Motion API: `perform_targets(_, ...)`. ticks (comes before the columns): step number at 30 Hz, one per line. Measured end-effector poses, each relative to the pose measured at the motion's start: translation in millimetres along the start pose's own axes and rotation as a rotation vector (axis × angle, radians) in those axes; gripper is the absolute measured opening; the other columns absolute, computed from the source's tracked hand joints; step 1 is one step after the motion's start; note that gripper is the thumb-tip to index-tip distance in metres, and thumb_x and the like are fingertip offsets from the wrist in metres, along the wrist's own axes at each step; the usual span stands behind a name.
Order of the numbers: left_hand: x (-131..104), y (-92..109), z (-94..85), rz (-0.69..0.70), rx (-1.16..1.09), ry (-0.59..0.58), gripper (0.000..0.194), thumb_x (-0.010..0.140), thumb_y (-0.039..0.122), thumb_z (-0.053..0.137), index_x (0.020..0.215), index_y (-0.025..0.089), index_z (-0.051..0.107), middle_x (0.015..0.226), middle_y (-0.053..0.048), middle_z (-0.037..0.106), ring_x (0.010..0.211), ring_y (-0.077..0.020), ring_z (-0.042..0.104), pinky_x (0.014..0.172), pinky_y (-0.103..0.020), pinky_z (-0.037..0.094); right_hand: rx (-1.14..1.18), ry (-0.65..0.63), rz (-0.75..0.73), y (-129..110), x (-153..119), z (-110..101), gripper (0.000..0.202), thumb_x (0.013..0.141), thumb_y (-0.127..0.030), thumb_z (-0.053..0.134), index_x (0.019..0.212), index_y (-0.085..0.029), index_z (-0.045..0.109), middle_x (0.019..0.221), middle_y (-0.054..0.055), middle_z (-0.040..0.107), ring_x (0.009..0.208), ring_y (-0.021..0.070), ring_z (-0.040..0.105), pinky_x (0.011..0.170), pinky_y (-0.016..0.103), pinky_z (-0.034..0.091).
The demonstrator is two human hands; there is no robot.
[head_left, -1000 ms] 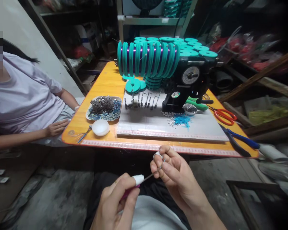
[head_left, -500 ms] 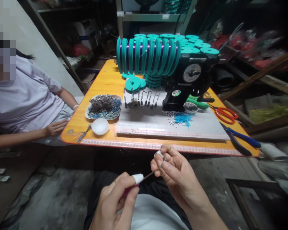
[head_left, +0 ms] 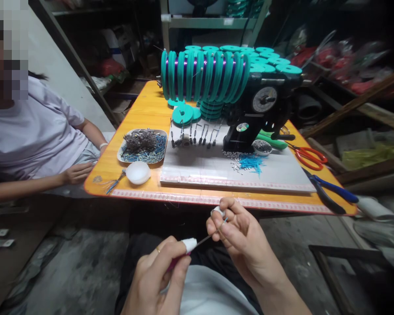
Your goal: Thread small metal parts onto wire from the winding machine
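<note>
Nearest me, the left hand [head_left: 164, 271] is curled tight around a thin-shafted tool [head_left: 203, 240] with a pinkish handle; past it, the right hand [head_left: 238, 234] pinches a tiny blue piece [head_left: 225, 220] at the tool's tip, before the table [head_left: 141, 105].

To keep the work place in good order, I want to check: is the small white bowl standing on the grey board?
No, the white bowl stands on the orange tabletop, left of the grey board.
</note>
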State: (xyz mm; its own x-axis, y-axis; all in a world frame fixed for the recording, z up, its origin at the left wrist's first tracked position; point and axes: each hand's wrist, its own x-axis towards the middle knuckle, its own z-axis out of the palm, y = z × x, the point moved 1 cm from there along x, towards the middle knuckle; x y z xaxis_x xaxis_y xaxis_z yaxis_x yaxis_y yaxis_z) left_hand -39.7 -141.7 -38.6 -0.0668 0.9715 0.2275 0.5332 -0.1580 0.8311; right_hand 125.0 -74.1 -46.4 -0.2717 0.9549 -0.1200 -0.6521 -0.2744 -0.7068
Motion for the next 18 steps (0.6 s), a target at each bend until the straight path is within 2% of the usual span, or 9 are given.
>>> perform_targets(4, 0.8, -2.3, -3.2, 0.064, 0.108, -0.01, 0.014, 0.095, 0.022, 0.056, 0.103, 0.032, 0.063, 0.09, 0.002, 0.071, 0.066, -0.012, 0.066, 0.058, -0.015, 0.053, -0.013, -0.015, -0.008, -0.2, -0.1, -0.7, 0.027, 0.085, -0.018, 0.079, 0.105, -0.022, 0.061, 0.082, -0.003, 0.066, 0.077, 0.0075, 0.069, 0.067, 0.012, 0.055)
perform_targets(9, 4.6, 1.5, -5.1, 0.134, 0.133, -0.052, 0.013, 0.098, 0.023, 0.049, 0.102, 0.031, 0.059, 0.077, 0.004, 0.067, 0.051, -0.0112, 0.059, 0.056, -0.021, 0.05, -0.08, 0.007, -0.076, -0.8, -2.0, -0.6, 0.026, 0.086, -0.018, 0.078, 0.104, -0.024, 0.06, 0.081, -0.003, 0.067, 0.078, 0.0085, 0.069, 0.066, 0.013, 0.055)
perform_targets(13, 5.9, 2.4, -5.6, 0.146, 0.132, -0.031, 0.016, 0.098, 0.021, 0.048, 0.101, 0.031, 0.06, 0.079, 0.003, 0.069, 0.059, -0.0132, 0.066, 0.058, -0.021, 0.05, -0.107, -0.019, -0.081, 0.7, -4.3, -1.0, 0.027, 0.087, -0.019, 0.078, 0.106, -0.025, 0.059, 0.082, -0.003, 0.068, 0.078, 0.0084, 0.068, 0.068, 0.014, 0.055)
perform_targets(16, 1.9, -0.8, -4.5, 0.092, 0.119, -0.015, 0.017, 0.097, 0.024, 0.051, 0.1, 0.033, 0.064, 0.084, 0.004, 0.071, 0.067, -0.0131, 0.068, 0.06, -0.019, 0.052, -0.125, -0.046, -0.091, 1.3, -4.0, -1.6, 0.027, 0.088, -0.019, 0.076, 0.108, -0.025, 0.059, 0.084, -0.002, 0.069, 0.079, 0.0084, 0.068, 0.069, 0.014, 0.054)
perform_targets(18, -2.4, -4.1, -4.0, -0.012, 0.091, 0.042, 0.015, 0.096, 0.03, 0.055, 0.103, 0.036, 0.067, 0.096, 0.004, 0.073, 0.077, -0.0132, 0.069, 0.066, -0.017, 0.054, -0.124, -0.02, -0.114, 0.1, -3.1, -1.9, 0.025, 0.089, -0.019, 0.075, 0.108, -0.025, 0.06, 0.085, -0.002, 0.069, 0.081, 0.0085, 0.068, 0.072, 0.015, 0.054)
